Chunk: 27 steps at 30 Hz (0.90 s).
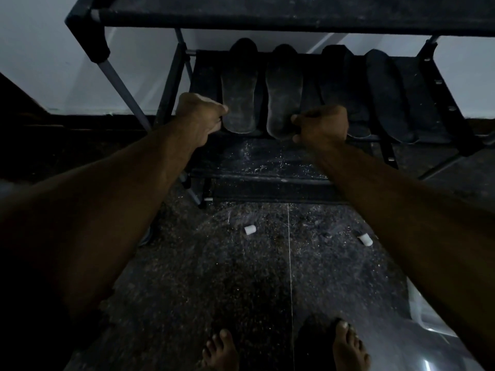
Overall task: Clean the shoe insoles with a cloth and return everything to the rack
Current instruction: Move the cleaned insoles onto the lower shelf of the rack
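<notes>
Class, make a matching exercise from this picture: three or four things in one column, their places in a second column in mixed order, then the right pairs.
1. left hand
2. right hand
3. darkest insole
4. white cap

A. on the floor, before the rack
B. at the second grey insole
C. far right on the shelf
D. at the leftmost grey insole

Pairs: 1-D, 2-B, 3-C, 4-A

Dim room, dark speckled floor, pale wall.
The stone floor (241,277) is dusty, crossed by a thin pale seam, with two small white caps (249,229) lying on it. A plain light wall (40,62) rises behind, above a dark skirting band (80,119).
</notes>
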Motion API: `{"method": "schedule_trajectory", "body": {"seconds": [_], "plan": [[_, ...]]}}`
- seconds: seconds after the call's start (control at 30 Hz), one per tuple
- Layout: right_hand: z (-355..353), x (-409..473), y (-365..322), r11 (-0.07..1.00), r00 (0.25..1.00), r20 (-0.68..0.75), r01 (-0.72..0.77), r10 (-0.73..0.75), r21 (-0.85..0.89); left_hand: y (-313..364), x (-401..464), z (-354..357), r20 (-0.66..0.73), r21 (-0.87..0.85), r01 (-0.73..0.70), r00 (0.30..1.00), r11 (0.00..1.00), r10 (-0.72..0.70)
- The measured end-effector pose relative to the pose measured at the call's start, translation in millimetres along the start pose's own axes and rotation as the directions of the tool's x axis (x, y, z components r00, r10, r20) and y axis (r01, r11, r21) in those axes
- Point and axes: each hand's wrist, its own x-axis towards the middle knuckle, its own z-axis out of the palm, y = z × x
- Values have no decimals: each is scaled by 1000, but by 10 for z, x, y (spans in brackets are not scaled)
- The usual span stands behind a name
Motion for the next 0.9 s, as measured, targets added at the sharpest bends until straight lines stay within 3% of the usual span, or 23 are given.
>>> {"method": "schedule_trajectory", "body": {"seconds": [0.3,0.9], "plan": [[17,104,-3,996,999,-28,37,-39,-84,22,48,6,-2,10,31,1000,999,-31],[-10,30,-21,1000,1000,-14,21,-21,-20,44,30,11,8,23,54,999,998,-54]]}}
